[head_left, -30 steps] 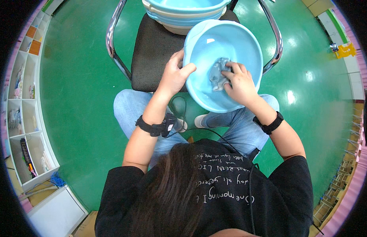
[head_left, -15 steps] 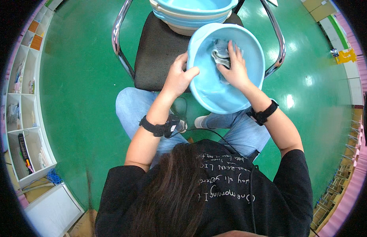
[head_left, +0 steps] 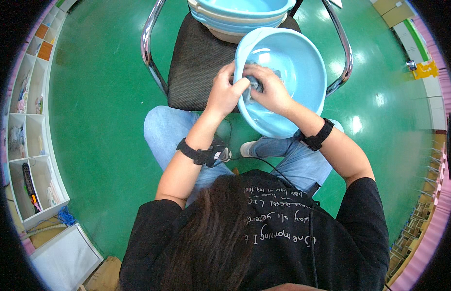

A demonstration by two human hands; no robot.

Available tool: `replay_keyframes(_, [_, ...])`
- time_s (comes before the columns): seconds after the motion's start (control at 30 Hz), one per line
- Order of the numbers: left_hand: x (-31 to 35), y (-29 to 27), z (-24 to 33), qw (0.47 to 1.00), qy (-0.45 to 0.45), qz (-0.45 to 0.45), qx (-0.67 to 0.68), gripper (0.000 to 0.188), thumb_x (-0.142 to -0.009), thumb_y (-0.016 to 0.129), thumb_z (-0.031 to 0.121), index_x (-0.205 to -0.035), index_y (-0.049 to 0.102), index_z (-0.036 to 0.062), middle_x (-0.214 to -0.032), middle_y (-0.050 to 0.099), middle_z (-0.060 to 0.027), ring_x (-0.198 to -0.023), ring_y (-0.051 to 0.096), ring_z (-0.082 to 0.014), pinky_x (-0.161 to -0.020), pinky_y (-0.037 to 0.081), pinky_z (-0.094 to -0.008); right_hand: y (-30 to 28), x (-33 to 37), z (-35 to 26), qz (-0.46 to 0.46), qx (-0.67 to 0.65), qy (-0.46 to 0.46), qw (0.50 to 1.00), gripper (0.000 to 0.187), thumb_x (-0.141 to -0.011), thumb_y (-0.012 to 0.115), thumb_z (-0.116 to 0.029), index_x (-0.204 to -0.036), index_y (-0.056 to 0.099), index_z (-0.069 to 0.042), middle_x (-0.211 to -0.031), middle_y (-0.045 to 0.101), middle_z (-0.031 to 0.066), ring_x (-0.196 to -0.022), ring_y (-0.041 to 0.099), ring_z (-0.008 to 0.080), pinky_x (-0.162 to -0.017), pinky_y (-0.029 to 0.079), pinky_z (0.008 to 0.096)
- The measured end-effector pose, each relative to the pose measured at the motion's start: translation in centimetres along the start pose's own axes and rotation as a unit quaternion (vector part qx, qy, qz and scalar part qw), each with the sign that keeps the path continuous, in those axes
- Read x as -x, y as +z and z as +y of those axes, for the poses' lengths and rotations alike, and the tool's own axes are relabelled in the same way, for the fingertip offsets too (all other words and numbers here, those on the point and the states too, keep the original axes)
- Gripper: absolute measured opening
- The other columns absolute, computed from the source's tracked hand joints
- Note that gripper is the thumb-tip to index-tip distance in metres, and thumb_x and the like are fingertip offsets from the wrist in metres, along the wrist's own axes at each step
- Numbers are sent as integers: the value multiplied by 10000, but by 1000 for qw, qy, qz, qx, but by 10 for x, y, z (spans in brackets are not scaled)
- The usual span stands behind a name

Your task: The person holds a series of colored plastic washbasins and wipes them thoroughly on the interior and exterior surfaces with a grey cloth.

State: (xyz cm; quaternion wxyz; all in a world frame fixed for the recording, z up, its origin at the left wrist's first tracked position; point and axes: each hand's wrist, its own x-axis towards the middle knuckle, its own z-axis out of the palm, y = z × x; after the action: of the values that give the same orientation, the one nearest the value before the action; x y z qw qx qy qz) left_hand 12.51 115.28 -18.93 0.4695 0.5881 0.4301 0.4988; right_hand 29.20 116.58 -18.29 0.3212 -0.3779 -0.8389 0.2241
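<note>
A light blue plastic basin [head_left: 303,72] is tilted toward me above my lap, at the front edge of a chair seat. My left hand [head_left: 226,92] is closed on its left rim, thumb over the inside and fingers behind the wall. Inside the basin, my right hand [head_left: 269,89] presses a crumpled grey-blue cloth [head_left: 256,83] against the left inner wall, close to my left thumb. The right fingers curl over the cloth and partly hide it.
Behind the basin, a stack of blue and cream basins [head_left: 242,22] stands on the black mesh chair [head_left: 191,63] with chrome armrests. White shelves [head_left: 33,136] line the left side of the green floor. A thin black cable [head_left: 264,162] runs between my legs.
My right hand has moved left and down with the cloth, from the basin's middle to its left inner wall. My left hand keeps hold of the rim.
</note>
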Motion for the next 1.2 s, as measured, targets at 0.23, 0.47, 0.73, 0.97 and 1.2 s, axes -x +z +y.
replay_keyframes(0.23, [-7, 2, 16, 998, -33, 18, 55, 320, -742, 541, 130, -1010, 566, -44, -883, 604, -63, -800, 538, -122, -724, 441, -257, -14, 37, -2, -146, -77, 4, 986, 491, -635, 458, 109, -1090, 593, -17, -1179, 588, 162, -1118, 526, 325, -999, 368, 417])
replay_keyframes(0.47, [-8, 6, 17, 999, -5, -1, 38, 425, -713, 557, 138, -1093, 558, -53, -934, 611, -80, -836, 552, -139, -770, 452, -268, -37, 66, 16, -206, -61, 67, 974, 444, -660, 428, 111, -1028, 641, -17, -1114, 627, 149, -1067, 565, 319, -965, 409, 382])
replay_keyframes(0.73, [-13, 0, 33, 993, 58, 19, -99, 555, -670, 595, 183, -1173, 556, -49, -1178, 557, -227, -1086, 553, -318, -950, 414, -363, -66, 65, 27, -93, 335, 35, 937, 363, -794, 469, -36, -1143, 567, -59, -1231, 557, 91, -1179, 490, 283, -1060, 316, 440])
replay_keyframes(0.97, [-8, -2, 54, 976, 118, 42, -181, 615, -640, 633, 261, -1237, 567, 129, -1253, 504, -239, -1132, 525, -352, -962, 416, -387, -61, 54, 20, -25, 435, 30, 899, 424, -778, 595, -213, -1171, 561, -57, -1320, 474, 103, -1177, 458, 311, -1013, 348, 421])
replay_keyframes(1.2, [-3, 13, 62, 947, 177, 51, -264, 642, -617, 633, 274, -1254, 559, 243, -1276, 475, -242, -1117, 516, -396, -941, 428, -437, -31, 60, 15, -96, 309, 124, 938, 627, -662, 714, -215, -1228, 511, -36, -1258, 473, 216, -1062, 494, 382, -928, 417, 441])
